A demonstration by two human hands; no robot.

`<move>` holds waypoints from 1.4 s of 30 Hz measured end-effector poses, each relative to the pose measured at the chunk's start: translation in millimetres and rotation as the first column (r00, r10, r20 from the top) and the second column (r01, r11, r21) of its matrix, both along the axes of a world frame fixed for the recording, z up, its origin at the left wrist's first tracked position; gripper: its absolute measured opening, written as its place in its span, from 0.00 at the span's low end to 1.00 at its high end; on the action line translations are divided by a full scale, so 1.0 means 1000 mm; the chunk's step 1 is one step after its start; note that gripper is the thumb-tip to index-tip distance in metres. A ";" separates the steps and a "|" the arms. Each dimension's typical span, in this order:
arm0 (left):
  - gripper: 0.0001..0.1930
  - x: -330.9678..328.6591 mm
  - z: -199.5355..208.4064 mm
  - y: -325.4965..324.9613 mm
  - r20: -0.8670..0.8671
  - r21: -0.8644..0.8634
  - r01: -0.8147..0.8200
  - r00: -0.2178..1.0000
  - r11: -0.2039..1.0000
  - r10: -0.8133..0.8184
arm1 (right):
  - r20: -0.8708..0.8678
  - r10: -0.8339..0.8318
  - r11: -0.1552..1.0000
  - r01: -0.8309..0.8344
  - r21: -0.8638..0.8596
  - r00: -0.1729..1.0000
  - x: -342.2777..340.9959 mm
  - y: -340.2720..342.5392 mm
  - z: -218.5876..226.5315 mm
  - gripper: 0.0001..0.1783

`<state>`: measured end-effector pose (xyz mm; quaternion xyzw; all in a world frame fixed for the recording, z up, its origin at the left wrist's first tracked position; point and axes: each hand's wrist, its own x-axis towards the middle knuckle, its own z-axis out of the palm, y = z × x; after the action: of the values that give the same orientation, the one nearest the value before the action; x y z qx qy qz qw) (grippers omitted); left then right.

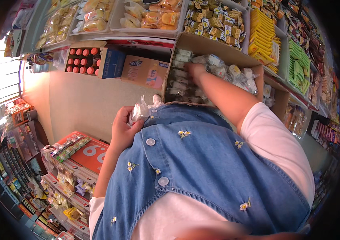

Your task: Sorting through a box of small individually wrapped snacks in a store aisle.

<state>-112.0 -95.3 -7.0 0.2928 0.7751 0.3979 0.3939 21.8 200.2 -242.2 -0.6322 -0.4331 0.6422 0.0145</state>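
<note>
Left hand (pixel 124 125) around one packet (pixel 140 111), right (pixel 196 72) inside one carton (pixel 217 49)

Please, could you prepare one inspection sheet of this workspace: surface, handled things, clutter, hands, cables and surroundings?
Surface: beige floor beneath.
Handled things: open brown cardboard box containing small white packets in clear plastic; another similar small packet outside it.
Clutter: open brown carton with red-capped dark bottles.
Hands: left hand holds the outside packet; right hand is inside the box, grip unclear.
Cables: nothing seen.
Surroundings: whitish plastic bins of wrapped snacks; orange-topped display rack.
</note>
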 end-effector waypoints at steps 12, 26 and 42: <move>0.20 -0.002 -0.005 0.000 0.033 0.036 -0.002 0.999 0.999 0.001 | 0.081 0.361 0.932 -0.361 -0.017 0.929 0.004 0.003 0.030 0.14; 0.20 0.000 0.002 -0.001 0.059 0.006 -0.006 0.998 1.000 0.006 | 0.015 0.233 0.971 -0.233 0.048 0.972 0.012 -0.007 0.045 0.14; 0.20 -0.001 0.006 -0.007 0.154 -0.047 -0.019 0.988 0.999 0.026 | 0.623 0.774 -0.104 -0.949 0.297 0.110 0.038 -0.037 0.094 0.17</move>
<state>-112.9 -102.5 -1.1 0.2433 0.7543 0.4062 0.4547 60.2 163.5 -148.3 -0.2068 -0.9259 0.2012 -0.2440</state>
